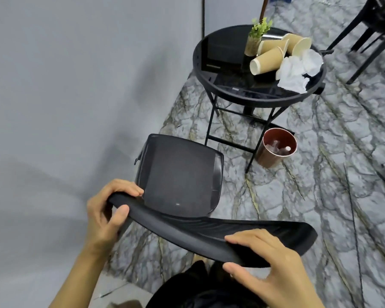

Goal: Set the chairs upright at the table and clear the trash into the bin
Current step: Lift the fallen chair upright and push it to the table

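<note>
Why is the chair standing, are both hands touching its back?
Touching. The head view shows the left hand and right hand each wrapped around the top edge of the black chair.

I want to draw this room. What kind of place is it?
Probably a café or break area: a small round table with paper cups and napkins, black chairs, a bin.

No legible text, labels, brands or numbers on any object in view.
</note>
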Available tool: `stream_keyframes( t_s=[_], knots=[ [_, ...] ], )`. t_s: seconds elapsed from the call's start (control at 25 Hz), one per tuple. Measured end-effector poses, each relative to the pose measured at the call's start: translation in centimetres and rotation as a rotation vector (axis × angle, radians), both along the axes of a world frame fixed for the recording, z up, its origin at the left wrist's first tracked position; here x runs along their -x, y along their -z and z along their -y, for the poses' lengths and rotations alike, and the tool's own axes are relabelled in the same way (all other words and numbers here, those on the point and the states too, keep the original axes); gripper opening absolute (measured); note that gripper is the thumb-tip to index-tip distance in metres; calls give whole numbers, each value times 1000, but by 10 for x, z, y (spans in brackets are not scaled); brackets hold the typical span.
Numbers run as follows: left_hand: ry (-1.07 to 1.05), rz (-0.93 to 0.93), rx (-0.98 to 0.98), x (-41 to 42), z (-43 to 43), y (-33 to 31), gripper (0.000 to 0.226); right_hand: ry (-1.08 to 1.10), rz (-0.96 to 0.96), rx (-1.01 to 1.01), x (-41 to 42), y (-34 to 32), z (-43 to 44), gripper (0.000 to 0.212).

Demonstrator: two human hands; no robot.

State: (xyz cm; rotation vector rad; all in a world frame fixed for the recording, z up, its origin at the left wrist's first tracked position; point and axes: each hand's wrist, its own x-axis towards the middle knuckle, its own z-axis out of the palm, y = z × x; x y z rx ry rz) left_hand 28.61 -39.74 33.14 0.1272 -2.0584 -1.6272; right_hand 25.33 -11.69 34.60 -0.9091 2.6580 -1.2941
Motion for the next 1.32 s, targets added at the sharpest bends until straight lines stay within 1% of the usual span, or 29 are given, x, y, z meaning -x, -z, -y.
stream_keyframes(
  t_s=[0.16, 0.24, 0.36, 0.48, 0.56, 0.68, 0.84, 0.96, 1.04, 1.16, 1.32],
  knots=[
    [-68, -25, -67, -3, 20, 4, 20, -30, 62, -43, 9, 7, -13, 42],
    [-101, -30, -72, -5, 28, 5, 21, -44, 85, -75, 18, 9, -22, 45],
    [-145, -33, -61, -5, 34, 7, 27, -56, 153, -69, 32, 14, -38, 43],
    [-167, -47, -79, -5, 40, 10, 24, -87, 152, -107, 45, 28, -54, 43],
    [-181, -65, -118, -5, 44, 12, 22, -66, 172, -90, 52, 38, -62, 47],
    [-208, -80, -174, -6, 47, 15, 27, -23, 261, 8, 60, 50, -66, 49],
    [-207, -89, -177, -6, 48, 16, 25, -3, 451, 218, 63, 72, -62, 59],
    [-203, -94, -151, -5, 49, 15, 23, 61, 585, 417, 59, 87, -56, 66],
    [-203, -100, -143, -4, 49, 15, 23, 96, 633, 529, 56, 95, -52, 69],
    [-217, -119, -145, -3, 48, 16, 24, 127, 642, 572, 51, 104, -47, 77],
    [-261, -125, -167, -4, 54, 18, 27, 142, 667, 622, 60, 103, -37, 71]
  ],
)
